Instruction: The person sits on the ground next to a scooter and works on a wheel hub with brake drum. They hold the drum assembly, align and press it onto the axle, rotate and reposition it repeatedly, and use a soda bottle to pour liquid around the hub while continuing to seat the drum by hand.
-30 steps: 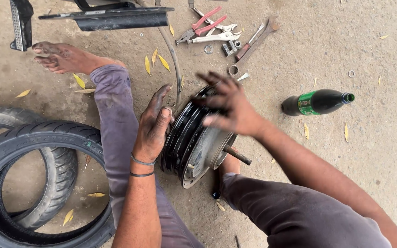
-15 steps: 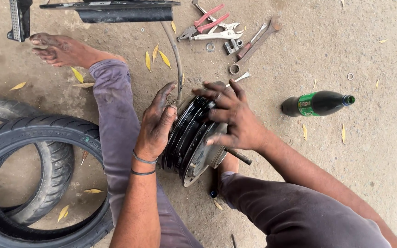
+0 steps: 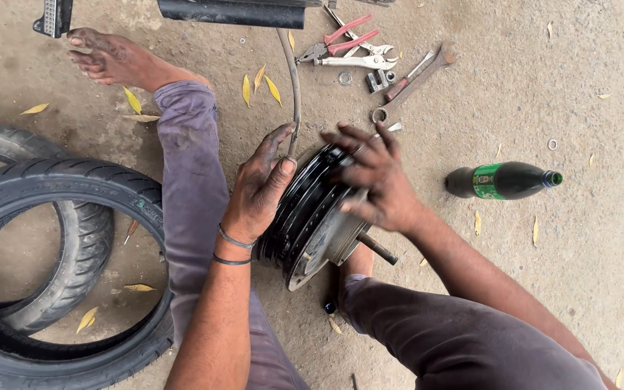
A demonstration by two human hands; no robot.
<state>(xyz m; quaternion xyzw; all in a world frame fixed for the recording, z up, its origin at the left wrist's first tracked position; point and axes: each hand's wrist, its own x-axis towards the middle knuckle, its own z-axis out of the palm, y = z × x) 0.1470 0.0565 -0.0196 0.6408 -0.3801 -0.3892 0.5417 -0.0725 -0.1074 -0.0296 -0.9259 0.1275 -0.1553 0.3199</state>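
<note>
On the black wheel rim, my left hand grips the edge and my right hand presses splayed; I should steady it firmly.

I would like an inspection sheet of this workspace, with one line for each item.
Surface: bare concrete floor, dusty, with scattered yellow leaves.
Job's things: black wheel rim standing on edge between the person's legs, axle sticking out.
Clutter: red pliers, wrench, small nuts and washers, dark bottle lying on its side.
Grippers: left hand grips the rim's edge; right hand rests spread on the rim and hub.
Cables: one grey cable running from the top down to the rim.
Surroundings: two tyres at left, bare foot, black metal parts at the top.
</note>
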